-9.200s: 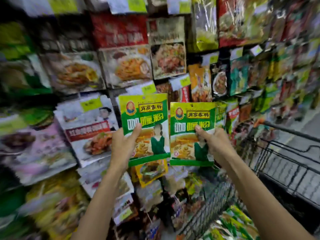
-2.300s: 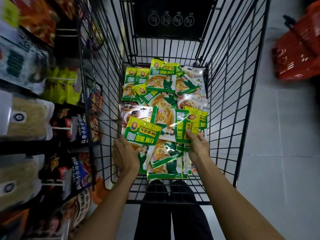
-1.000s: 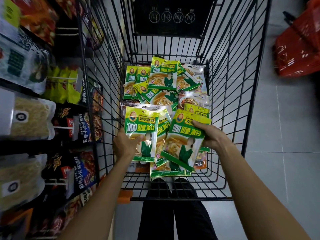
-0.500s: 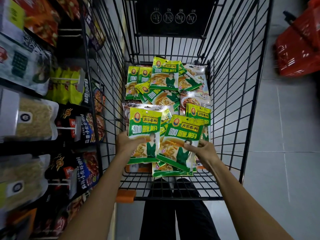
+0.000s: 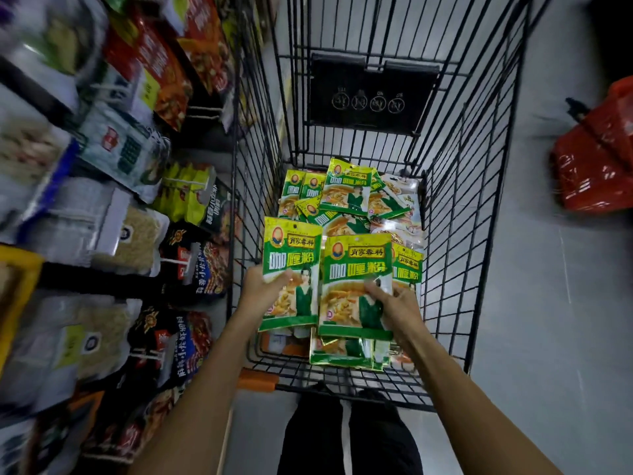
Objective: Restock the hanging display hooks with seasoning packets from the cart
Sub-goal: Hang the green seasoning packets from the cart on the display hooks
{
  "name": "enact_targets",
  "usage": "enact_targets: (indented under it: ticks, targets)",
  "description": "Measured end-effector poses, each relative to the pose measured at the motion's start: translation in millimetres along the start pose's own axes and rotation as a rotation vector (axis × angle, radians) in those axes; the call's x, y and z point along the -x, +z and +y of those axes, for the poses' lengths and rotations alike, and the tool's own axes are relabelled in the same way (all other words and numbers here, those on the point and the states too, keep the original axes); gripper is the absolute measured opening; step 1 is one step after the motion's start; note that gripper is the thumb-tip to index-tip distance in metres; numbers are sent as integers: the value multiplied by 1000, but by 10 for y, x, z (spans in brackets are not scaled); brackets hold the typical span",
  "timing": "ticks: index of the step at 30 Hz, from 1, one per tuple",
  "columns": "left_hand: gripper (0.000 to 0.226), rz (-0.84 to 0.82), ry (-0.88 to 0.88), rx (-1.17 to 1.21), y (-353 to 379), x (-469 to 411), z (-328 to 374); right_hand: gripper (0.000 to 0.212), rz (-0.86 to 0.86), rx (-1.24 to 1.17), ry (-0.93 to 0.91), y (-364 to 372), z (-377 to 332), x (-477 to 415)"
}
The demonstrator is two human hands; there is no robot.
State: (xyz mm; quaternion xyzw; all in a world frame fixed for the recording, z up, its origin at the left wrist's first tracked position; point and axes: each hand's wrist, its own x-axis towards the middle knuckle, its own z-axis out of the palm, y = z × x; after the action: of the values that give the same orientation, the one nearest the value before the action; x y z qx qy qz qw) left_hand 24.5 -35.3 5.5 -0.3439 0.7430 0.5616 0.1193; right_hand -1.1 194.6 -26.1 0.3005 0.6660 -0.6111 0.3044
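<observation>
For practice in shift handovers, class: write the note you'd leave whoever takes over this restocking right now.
The left grip holds the left packet upright; the right grip holds the right packet.
Both are above the cart; spare packets lie in it.
Done: two green seasoning packets picked up.
Left: hang both on the display hooks at left, then fetch the rest.

Reference: cart [image 5: 479,217]. A heap of packets [image 5: 346,190] lies in its bed toward the far end, below a placard [image 5: 371,94] on the far wall. Over the near end the left hand [image 5: 262,287] holds the left packet [image 5: 293,265] and the right hand [image 5: 399,305] holds the right packet [image 5: 356,282] just beside it. The hanging display [image 5: 137,231] runs along the cart's left side; a basket [image 5: 596,166] sits on the floor well off its right.
</observation>
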Motion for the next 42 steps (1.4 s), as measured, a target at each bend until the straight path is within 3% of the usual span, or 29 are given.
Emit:
enact_targets:
  ticks: [3, 5, 11, 14, 20, 26, 29, 34, 38, 39, 42]
  targets:
    - [5, 66, 69, 62, -273, 239, 310, 22, -84, -5, -63, 17, -404, 163]
    - [21, 149, 112, 113, -463, 448, 529, 23, -150, -4, -130, 83, -702, 327]
    - [3, 459, 322, 215, -1113, 1328, 1113, 19, -526, 32, -323, 421, -1583, 1029]
    - [10, 619, 409, 216, -1442, 1917, 1321, 17, -694, 63, -421, 661, -1946, 1499]
    - [4, 949, 514, 278, -2006, 3163, 1560, 18, -950, 211, -706, 1192, -2397, 2578]
    - [6, 1217, 602, 275, -2422, 4314, 1611, 39, -1133, 197, -836, 1713, -2553, 3605]
    - [1, 1368, 611, 285, -2649, 4881, 1608, 35, -1271, 181, -870, 1992, -2545, 4170]
    - [25, 1581, 605, 286, -3028, 5793, 1548, 64, -1463, 187, -890, 2488, -2415, 5084]
    - [58, 1659, 647, 295, -3233, 6313, 1460, 35, -1587, 201, -936, 2755, -2287, 5715]
    - [57, 1673, 636, 312, -3277, 6408, 1436, 31, -1627, 211, -959, 2785, -2254, 5867]
    - [23, 1771, 627, 277, -3448, 6636, 1351, 25, -1684, 229, -969, 2931, -2200, 6222]
